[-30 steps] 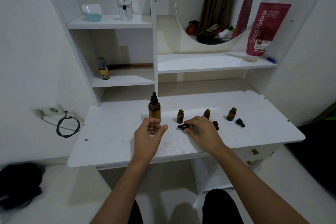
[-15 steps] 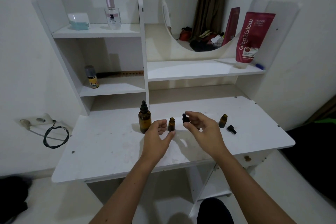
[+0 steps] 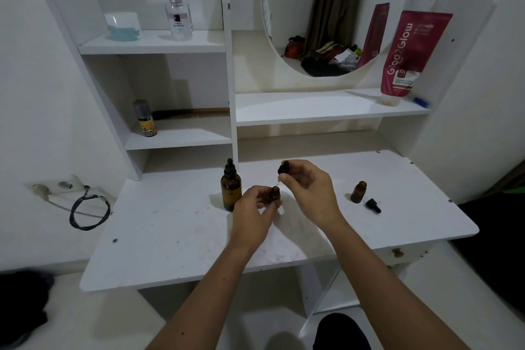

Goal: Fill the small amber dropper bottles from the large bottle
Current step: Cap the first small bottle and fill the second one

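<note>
Hands are working at the counter [image 3: 176,236]: the left hand [image 3: 251,214] is gripping a small bottle [image 3: 275,194] standing beside the large bottle [image 3: 230,189], while the right hand [image 3: 308,187] is pinching a dropper cap [image 3: 283,168] just above it. Another small bottle [image 3: 358,192] is standing well apart at right, a loose cap [image 3: 373,205] beside it.

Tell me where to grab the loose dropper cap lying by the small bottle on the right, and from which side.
Probably pinch the loose dropper cap across its wide black collar, coming straight down from above. It lies on its side on the desk, apart from the small bottle, so both flanks look open.
</note>
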`<state>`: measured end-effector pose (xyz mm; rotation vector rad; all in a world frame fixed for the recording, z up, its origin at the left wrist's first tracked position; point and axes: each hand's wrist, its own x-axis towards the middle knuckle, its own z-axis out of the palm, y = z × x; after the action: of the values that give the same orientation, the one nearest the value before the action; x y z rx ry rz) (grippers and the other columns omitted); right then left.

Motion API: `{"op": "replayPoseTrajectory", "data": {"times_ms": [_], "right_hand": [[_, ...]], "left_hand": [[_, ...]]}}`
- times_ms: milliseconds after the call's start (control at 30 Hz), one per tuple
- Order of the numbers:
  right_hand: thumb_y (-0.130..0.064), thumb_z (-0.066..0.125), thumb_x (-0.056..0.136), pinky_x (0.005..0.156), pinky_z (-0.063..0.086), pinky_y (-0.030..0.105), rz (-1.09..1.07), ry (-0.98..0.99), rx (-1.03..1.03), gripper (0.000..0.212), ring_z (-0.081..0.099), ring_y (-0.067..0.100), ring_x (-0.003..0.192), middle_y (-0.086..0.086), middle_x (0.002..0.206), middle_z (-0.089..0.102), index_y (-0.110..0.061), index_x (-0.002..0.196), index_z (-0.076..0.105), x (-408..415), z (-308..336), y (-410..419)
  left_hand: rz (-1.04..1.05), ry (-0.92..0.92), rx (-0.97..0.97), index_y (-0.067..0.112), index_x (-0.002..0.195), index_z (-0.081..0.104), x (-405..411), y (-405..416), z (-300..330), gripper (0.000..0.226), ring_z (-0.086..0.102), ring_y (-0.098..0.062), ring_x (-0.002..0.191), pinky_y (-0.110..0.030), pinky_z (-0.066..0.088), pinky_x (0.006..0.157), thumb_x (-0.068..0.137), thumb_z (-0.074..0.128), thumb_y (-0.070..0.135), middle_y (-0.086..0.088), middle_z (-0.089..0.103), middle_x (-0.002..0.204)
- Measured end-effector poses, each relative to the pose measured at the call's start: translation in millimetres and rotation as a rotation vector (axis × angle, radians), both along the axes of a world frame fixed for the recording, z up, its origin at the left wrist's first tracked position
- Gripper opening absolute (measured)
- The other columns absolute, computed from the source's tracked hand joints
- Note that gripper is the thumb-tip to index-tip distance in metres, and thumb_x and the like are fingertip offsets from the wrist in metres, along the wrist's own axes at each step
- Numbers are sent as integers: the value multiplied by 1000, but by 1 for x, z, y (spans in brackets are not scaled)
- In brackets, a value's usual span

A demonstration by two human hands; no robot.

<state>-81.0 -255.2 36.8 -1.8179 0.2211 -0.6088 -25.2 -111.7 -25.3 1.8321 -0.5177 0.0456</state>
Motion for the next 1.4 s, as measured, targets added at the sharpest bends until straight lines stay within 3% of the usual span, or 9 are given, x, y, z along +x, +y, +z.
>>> {"op": "replayPoseTrajectory", "data": {"times_ms": [467,633,833,1067,1233,1400], "right_hand": [[-9,81,92,93,60,23,11,65,-262,27,75,7,96,-2,106,79,-9,119,76,-7,-7,6],[-11,82,91,95,58,24,-6,96,-275,32,73,12,102,-1,114,76,-13,122,76,-10,-10,6],[-8,74,97,95,56,18,12,52,-349,27,74,6,100,-4,113,77,-13,123,77,-10,-8,3],[-17,86,88,82,57,16,-41,73,-271,20,74,6,85,-6,93,78,-15,106,80,-4,-12,4],[-12,76,97,95,56,15,1,41,-340,26,73,0,102,-8,115,77,-16,123,77,-7,-9,5],[-10,80,92,90,58,17,1,68,-343,21,74,-2,91,-9,100,78,-14,113,79,-3,-8,4]], "left_hand": [[-18,1,-3,30,110,67,4,0,-7,22,66,4,95,-7,50,78,91,77,22,17,71,100],[-20,3,-14,28,111,68,4,1,-8,22,66,3,95,-9,51,78,91,77,23,16,71,100],[-15,4,6,31,112,67,4,0,-8,25,65,6,97,-7,51,80,91,77,21,17,70,103],[3,2,16,25,112,68,5,-1,-9,23,66,5,95,-10,53,80,91,77,18,14,71,100],[8,17,37,27,113,67,4,-1,-7,23,65,6,97,-6,50,79,93,74,19,16,70,105],[8,11,40,23,115,68,4,0,-6,23,66,2,96,-11,53,82,94,74,19,13,70,106]]}}
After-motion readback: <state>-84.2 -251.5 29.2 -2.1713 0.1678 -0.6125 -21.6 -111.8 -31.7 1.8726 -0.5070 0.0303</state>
